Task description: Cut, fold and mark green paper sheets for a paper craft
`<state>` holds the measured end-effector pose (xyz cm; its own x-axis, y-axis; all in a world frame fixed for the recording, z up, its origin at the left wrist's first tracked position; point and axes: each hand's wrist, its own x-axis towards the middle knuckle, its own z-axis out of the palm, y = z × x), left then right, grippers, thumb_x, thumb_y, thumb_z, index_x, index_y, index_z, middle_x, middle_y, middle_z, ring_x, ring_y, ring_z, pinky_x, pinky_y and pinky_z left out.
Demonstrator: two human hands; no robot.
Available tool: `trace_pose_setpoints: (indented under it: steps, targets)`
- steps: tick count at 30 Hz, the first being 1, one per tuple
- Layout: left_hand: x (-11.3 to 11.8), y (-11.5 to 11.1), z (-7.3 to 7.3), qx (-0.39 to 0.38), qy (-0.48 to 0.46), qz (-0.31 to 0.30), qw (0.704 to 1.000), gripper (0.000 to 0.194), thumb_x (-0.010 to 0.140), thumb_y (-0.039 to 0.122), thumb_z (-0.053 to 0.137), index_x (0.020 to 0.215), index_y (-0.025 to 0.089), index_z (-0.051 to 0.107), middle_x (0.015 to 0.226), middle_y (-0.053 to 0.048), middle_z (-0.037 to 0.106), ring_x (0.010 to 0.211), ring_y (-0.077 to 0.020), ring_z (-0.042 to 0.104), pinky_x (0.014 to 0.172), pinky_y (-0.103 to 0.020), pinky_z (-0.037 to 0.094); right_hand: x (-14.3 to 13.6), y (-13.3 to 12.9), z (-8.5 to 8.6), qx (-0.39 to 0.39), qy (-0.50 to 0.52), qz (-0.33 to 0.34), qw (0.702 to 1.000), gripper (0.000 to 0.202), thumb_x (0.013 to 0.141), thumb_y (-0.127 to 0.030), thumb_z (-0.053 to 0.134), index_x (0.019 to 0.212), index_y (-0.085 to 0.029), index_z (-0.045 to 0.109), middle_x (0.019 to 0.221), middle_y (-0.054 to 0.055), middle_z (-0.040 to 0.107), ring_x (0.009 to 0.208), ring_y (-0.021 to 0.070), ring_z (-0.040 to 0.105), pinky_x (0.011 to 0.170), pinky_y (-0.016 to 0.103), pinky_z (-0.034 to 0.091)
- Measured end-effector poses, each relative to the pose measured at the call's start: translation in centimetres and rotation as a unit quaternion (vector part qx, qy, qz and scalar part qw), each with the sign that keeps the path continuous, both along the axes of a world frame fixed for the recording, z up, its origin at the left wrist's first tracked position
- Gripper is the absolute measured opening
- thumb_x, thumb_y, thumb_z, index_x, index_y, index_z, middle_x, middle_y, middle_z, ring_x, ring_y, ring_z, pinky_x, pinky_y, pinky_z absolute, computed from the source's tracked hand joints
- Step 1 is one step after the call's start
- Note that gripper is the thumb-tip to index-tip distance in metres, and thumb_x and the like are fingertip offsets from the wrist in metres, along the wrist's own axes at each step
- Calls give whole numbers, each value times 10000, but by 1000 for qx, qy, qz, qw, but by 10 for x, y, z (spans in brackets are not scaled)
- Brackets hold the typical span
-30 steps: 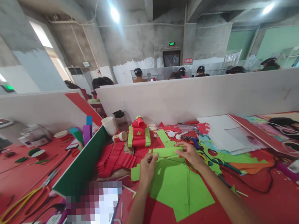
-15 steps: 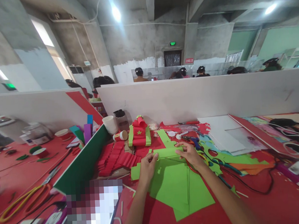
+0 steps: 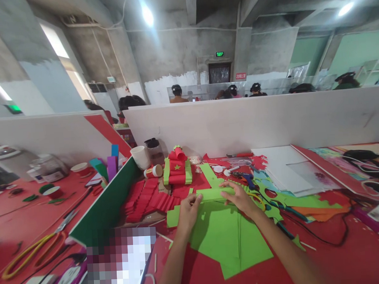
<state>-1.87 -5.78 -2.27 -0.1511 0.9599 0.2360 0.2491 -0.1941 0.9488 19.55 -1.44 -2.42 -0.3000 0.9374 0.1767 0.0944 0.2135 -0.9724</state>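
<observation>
Between both hands stretches a folded strip of light green paper (image 3: 212, 194). My left hand (image 3: 190, 208) pinches its left end, thumb on top. My right hand (image 3: 240, 196) grips the right part, with the index finger lying along the top edge. Larger green paper sheets (image 3: 223, 237) lie overlapping under and in front of the hands. Just behind the strip, a narrow green paper piece (image 3: 209, 174) lies on the table. A red and green paper model with a gold star (image 3: 177, 167) stands beyond my left hand.
Pleated red paper strips (image 3: 148, 202) lie left of the hands. To the right are scissors (image 3: 258, 202), a blue glue gun (image 3: 249, 180) and green scraps. A green divider board (image 3: 107, 208) and a pixelated lit screen (image 3: 134, 257) stand at left. A white partition (image 3: 254, 124) closes the back.
My right hand has slid a little to the left along the green paper strip, closer to my left hand. My left hand has hardly moved.
</observation>
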Motion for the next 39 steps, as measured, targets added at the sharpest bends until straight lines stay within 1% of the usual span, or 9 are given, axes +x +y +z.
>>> trace_pose_setpoints:
  steps: [4,11,17,19,21,24,28,33,39]
  targets:
    - [1,-1,1,3,-1,1,1000,506,753,632,577,536,201,425,565,32,397,561,-127,366,552,-253,304,-1,-1,2,2,-11,-8,1000,342,782,-415,691,1064,-225,654,1202,49,598,605,98,614,605,284,579]
    - [2,-1,1,12,-7,4,1000,469,772,597,581,552,191,504,564,20,457,567,-139,413,552,-255,330,1,1,-2,25,-48,-25,998,356,795,-455,669,1061,-219,656,1211,65,612,571,123,658,593,295,555]
    - [4,-3,3,-22,-17,-4,1000,454,768,604,579,607,181,542,560,33,451,539,-127,386,536,-245,310,1,2,-6,25,-44,-41,998,363,788,-467,672,1058,-225,660,1219,62,606,573,120,651,608,307,550]
    - [3,-4,3,-23,-18,0,1000,455,773,606,573,616,180,537,564,36,441,537,-121,369,534,-242,302,2,4,-8,25,-40,-50,998,381,775,-466,688,1065,-221,656,1124,55,632,565,120,634,577,294,537]
    - [2,-3,3,-21,-18,9,1000,467,770,618,570,608,183,518,560,38,427,534,-118,356,531,-240,293,4,7,-8,20,-32,-53,998,390,770,-458,695,1071,-214,650,892,18,645,528,119,603,542,278,515]
    - [0,-1,1,-21,-22,25,999,491,744,646,584,600,183,510,551,39,418,533,-116,356,524,-237,285,9,10,-6,0,9,-34,999,401,755,-437,713,1077,-212,631,621,-51,535,510,123,552,538,270,505]
    - [-3,2,-2,-23,-40,39,998,520,715,679,592,614,170,547,564,26,457,552,-124,398,520,-233,298,15,14,-1,-16,66,-27,997,428,713,-413,757,1059,-208,611,608,-50,548,561,129,534,571,274,513]
    - [-5,3,-6,-26,-54,39,997,511,719,650,618,575,170,519,542,48,395,517,-98,338,494,-224,272,19,16,2,-18,70,-38,997,428,730,-428,745,1062,-198,605,620,-40,577,512,118,537,535,257,479]
    - [-5,3,-9,-30,-51,29,998,451,766,578,617,595,172,521,563,44,398,541,-103,343,508,-225,272,13,9,4,-12,81,-16,996,435,715,-359,756,1093,-220,591,631,-54,546,571,120,513,565,254,499]
